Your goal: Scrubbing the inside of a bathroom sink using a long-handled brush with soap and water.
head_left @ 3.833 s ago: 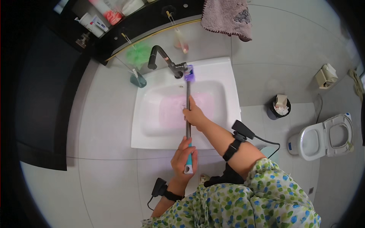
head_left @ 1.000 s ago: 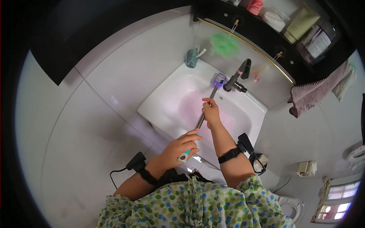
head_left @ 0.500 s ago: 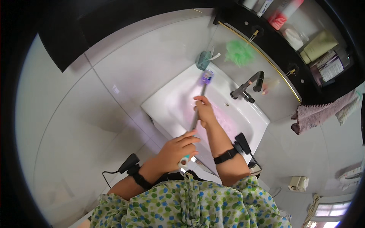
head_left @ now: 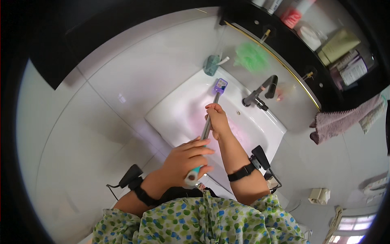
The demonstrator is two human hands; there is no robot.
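Observation:
A long grey pole [head_left: 206, 129] slants across the sink [head_left: 162, 112], with a turquoise grip at its near end. At its far end is a purple head [head_left: 220, 85] with a pale and dark patch, near the sink's back left corner; its exact kind is unclear. My right hand [head_left: 217, 120] is closed round the middle of the pole, above the basin. Nearer to me, my left hand [head_left: 186, 160] wraps the turquoise grip from above, some fingers loosely stretched across it. The basin below looks pinkish, partly hidden by my hands.
A dark faucet [head_left: 260, 93] rises at the sink's right back. A teal cup [head_left: 211, 66] stands on the back left corner. A green bath puff [head_left: 252, 57] and a mauve towel [head_left: 337, 122] hang by a black shelf [head_left: 280, 49] with bottles and tubes.
The pole's purple head has shifted slightly toward me relative to the faucet. Its turquoise end has come a little nearer to me with my left hand. Both hands keep their hold.

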